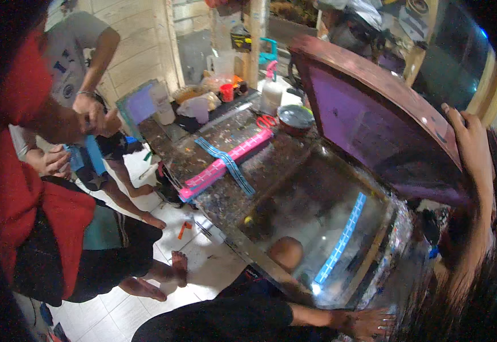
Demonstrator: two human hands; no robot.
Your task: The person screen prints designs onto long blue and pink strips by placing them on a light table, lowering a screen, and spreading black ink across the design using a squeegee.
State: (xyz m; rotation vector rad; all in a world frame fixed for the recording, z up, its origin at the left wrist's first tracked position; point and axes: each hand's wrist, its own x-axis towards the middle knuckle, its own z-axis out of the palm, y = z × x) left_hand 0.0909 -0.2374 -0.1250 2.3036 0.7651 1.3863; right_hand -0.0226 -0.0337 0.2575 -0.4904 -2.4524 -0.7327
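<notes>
Near the right edge, my right hand (469, 132) grips the upper edge of a screen-printing frame (348, 117) with purple mesh, which stands tilted up. Beneath the frame is a glass-topped work surface (282, 196). A blue strip (339, 239) with white marks lies slantwise on the glass. At the lower edge of the view, my left hand (369, 324) has its fingers stretched out by the table's near side; I cannot tell what it rests on. Left of the glass, a bright pink bundle of strips (225, 165) lies on the stained board, crossed by a blue patterned band (225, 164).
Red-handled scissors (266, 121), a lidded bowl (295, 118), a pink-topped bottle (272, 94) and a red cup (226, 92) stand at the back. On the left, a person in red (26, 171) and another in grey (71, 51) are close by; a hand there holds blue material (88, 158).
</notes>
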